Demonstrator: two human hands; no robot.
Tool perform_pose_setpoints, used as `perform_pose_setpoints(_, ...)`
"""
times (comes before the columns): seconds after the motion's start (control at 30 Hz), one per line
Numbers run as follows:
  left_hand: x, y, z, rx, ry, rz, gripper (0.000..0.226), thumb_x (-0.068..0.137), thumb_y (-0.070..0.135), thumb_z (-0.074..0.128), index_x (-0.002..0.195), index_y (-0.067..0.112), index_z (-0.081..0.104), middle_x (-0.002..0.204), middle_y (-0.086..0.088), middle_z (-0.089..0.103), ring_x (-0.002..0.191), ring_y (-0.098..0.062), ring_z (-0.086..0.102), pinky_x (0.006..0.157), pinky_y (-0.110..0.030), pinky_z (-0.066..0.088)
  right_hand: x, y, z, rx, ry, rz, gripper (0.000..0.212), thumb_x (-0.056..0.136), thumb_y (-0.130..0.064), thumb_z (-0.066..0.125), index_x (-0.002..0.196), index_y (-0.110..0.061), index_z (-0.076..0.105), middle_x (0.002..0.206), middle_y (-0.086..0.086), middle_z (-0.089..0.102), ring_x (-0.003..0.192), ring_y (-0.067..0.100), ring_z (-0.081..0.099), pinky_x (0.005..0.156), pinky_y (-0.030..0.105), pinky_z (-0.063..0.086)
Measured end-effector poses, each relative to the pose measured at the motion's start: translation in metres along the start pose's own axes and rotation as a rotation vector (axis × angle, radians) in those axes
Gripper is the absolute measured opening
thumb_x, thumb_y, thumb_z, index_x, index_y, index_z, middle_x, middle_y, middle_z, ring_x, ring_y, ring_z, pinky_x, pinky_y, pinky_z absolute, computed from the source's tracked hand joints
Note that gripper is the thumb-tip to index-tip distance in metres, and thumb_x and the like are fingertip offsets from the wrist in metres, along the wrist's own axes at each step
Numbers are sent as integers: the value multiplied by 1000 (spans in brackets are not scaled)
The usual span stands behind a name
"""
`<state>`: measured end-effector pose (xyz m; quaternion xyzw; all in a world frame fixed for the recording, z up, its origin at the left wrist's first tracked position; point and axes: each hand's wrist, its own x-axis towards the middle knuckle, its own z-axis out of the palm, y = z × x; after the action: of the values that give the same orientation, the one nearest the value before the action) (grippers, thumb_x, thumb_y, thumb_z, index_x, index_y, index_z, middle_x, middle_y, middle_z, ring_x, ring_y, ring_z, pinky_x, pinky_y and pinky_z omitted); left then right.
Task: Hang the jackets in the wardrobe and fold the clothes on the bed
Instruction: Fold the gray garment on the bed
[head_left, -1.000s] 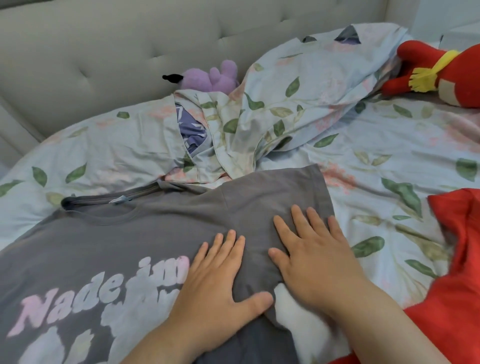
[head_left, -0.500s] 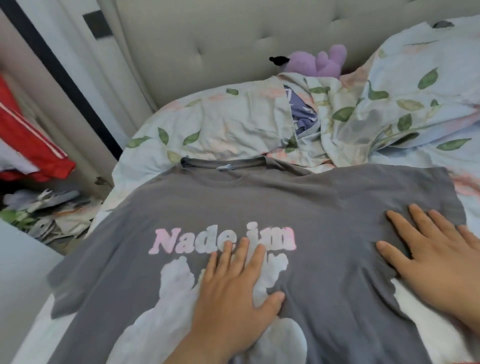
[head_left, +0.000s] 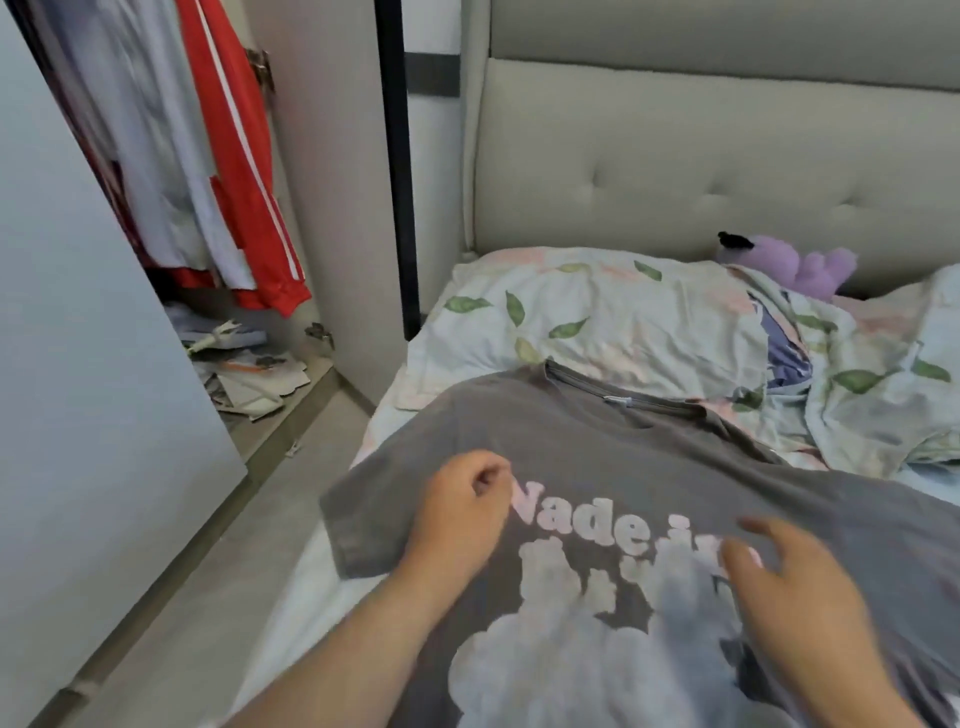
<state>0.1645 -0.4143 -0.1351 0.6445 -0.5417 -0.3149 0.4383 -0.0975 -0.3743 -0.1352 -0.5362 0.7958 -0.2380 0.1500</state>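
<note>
Left hand pose: the left hand reaches in from the lower edge of the view, forearm angled up and to the right. Its fingers are curled in against the shoulder area of the T-shirt.
Left hand state: knuckles bent and fingertips tucked. Whether fabric is caught between them cannot be told.
Right hand pose: the right hand is motion-blurred over the printed chest, palm down.
Right hand state: fingers extended and spread, holding nothing.
T-shirt location: the grey T-shirt lies print-up on the bed.
T-shirt orientation: the collar points at the leaf-print pillow and the headboard. The hem end runs toward the person.
Long axis: it runs from the person to the pillow.
Sleeve: one sleeve extends to the bed edge on the wardrobe side.
Wardrobe: the wardrobe stands open left of the bed, with a red jacket hanging inside.
</note>
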Motion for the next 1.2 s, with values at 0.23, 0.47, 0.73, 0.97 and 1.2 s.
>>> perform_pose_setpoints(0.23,55,-98,-105,469,1,-389,32,83,40,66,101,15,62,104,-8,67,100,-31,63,87,-40,53,-83,-167,151,94,-253,-497,48,94,-36,53,140,-24,52,159,-1,34,147,16,28,121,27,17)
perform_pose_setpoints(0.47,62,-145,-120,445,2,-211,45,92,40,62,63,8,49,57,-4,56,65,-29,60,55,-33,35,-93,-162,180,-201,-137,-649,54,60,-46,69,108,-23,76,120,6,70,114,26,67,103,44,48)
perform_pose_setpoints(0.73,126,-119,-129,-179,149,-244,25,98,20,59,73,15,54,70,-4,55,64,-22,51,61,-32,41,-82,-193,200,-230,71,-805,20,62,-35,68,80,-27,68,87,-3,63,80,27,61,93,43,46)
perform_pose_setpoints(0.97,138,-136,-142,-843,-157,-745,33,93,21,52,75,4,74,77,-16,73,60,-27,72,52,-36,58,-76,-210,221,-155,90,-777,24,64,-30,79,71,-24,57,72,-4,53,64,22,51,61,31,38)
perform_pose_setpoints(1.2,137,-138,-153,-798,-630,-743,23,80,15,65,95,1,74,98,-15,69,83,-23,69,71,-36,60,-73,-203,232,-106,90,-825,34,74,-50,66,102,-33,75,72,-7,52,67,22,51,65,36,45)
